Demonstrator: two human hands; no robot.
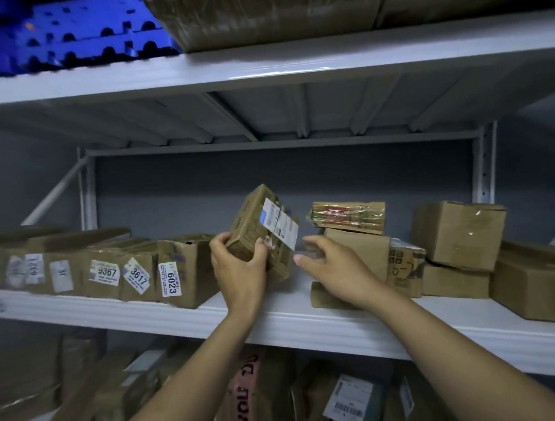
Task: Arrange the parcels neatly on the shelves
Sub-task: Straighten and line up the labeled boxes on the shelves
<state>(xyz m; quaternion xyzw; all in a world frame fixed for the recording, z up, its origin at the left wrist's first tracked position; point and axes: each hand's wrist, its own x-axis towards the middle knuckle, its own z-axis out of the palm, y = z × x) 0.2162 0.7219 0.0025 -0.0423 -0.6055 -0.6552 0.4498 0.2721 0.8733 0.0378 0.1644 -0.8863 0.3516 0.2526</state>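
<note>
My left hand [240, 266] grips a small brown cardboard parcel [254, 224] with a white label, tilted and lifted over the middle of the white shelf [274, 318]. Just right of it, my right hand [332, 265] hovers with fingers spread and holds nothing. A row of labelled parcels stands to the left; the nearest one [186, 271] reads 6023. To the right, a tape-wrapped packet [348, 216] tops a stack of boxes [360, 254].
More brown boxes [458, 234] pile up at the shelf's right end. The shelf above carries a large wrapped parcel [261, 17] and blue plastic crates [71, 34]. Several parcels [265, 389] fill the shelf below. A grey wall closes the back.
</note>
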